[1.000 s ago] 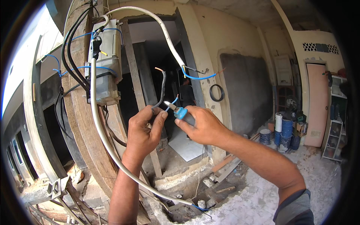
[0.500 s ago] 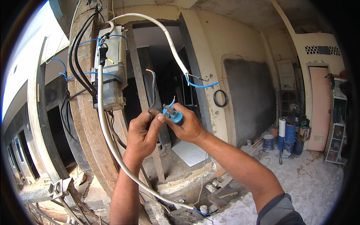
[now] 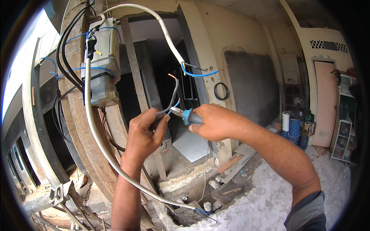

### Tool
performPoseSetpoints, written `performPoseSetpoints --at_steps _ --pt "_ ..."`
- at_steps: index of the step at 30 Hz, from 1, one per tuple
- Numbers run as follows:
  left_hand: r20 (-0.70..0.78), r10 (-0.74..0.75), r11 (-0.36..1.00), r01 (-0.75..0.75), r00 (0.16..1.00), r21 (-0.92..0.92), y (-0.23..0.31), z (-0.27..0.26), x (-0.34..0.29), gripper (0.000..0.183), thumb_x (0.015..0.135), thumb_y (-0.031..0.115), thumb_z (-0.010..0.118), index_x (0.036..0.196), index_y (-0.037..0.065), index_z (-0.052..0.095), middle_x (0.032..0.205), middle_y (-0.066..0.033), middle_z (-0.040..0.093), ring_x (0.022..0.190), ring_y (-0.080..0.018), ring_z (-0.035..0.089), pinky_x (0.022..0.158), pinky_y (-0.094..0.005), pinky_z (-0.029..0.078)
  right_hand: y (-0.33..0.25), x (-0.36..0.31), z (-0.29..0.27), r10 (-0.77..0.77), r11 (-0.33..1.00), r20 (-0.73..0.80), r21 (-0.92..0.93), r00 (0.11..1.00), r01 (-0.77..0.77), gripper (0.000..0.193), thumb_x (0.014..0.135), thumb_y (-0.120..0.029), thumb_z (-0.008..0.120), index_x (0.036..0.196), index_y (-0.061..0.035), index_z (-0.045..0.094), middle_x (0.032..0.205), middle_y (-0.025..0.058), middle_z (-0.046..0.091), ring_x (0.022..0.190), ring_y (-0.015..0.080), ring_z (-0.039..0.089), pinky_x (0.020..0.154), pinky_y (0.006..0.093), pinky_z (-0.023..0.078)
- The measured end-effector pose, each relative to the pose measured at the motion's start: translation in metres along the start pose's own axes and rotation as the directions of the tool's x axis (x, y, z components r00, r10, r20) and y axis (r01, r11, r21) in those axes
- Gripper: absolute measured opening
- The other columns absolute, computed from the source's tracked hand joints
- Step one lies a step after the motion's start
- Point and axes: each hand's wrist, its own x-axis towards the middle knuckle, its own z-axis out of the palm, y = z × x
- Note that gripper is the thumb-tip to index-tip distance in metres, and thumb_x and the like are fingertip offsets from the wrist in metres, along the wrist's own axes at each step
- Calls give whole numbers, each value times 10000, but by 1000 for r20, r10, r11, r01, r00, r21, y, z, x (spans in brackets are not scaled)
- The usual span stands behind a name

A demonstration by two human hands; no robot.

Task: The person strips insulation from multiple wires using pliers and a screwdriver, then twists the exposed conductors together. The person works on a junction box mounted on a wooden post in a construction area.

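Observation:
My left hand pinches a dark grey wire, whose bared copper end points up and to the left. A short blue wire with a bared tip sticks up beside it from the same fingers. My right hand is closed round pliers with blue and grey handles. Their jaws point left and lie against or just beside the two wires; whether they grip either one I cannot tell. Above the hands hangs a thick white cable ending in blue, black and yellow wires.
A box with a clear cover is fixed to the wooden post at left. Another white cable loops below my forearms. Rubble lies on the floor, a black coil hangs on the wall, and blue containers stand at right.
My right hand has turned and drawn back to the right, so the pliers now lie sideways with jaws to the left. The grey wire leans further right. The whole view has shifted slightly.

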Motion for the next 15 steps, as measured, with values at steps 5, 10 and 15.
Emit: performPoseSetpoints --at_steps 5,10,15 --pt "-43 -64 995 60 997 -78 1 -4 1 99 920 38 733 866 -22 676 674 -116 574 573 -182 517 549 -327 408 6 8 30 -59 989 -257 114 965 91 360 981 -278 657 1171 27 672 981 270 727 949 411 719 892 488 542" --pt "-3 -100 980 98 995 -173 0 -6 4 136 978 73 694 892 -31 681 682 -87 581 608 -136 504 566 -313 417 17 33 48 -151 922 -374 280 915 266 283 987 -234 688 1121 13 652 890 191 709 853 318 704 801 445 531" --pt "10 -102 972 102 995 -212 0 -10 3 198 1039 147 664 925 -15 665 729 4 564 676 -69 475 585 -268 397 12 61 68 -320 837 -630 163 708 523 229 985 -209 691 1095 -40 582 763 131 651 762 335 712 715 472 548"
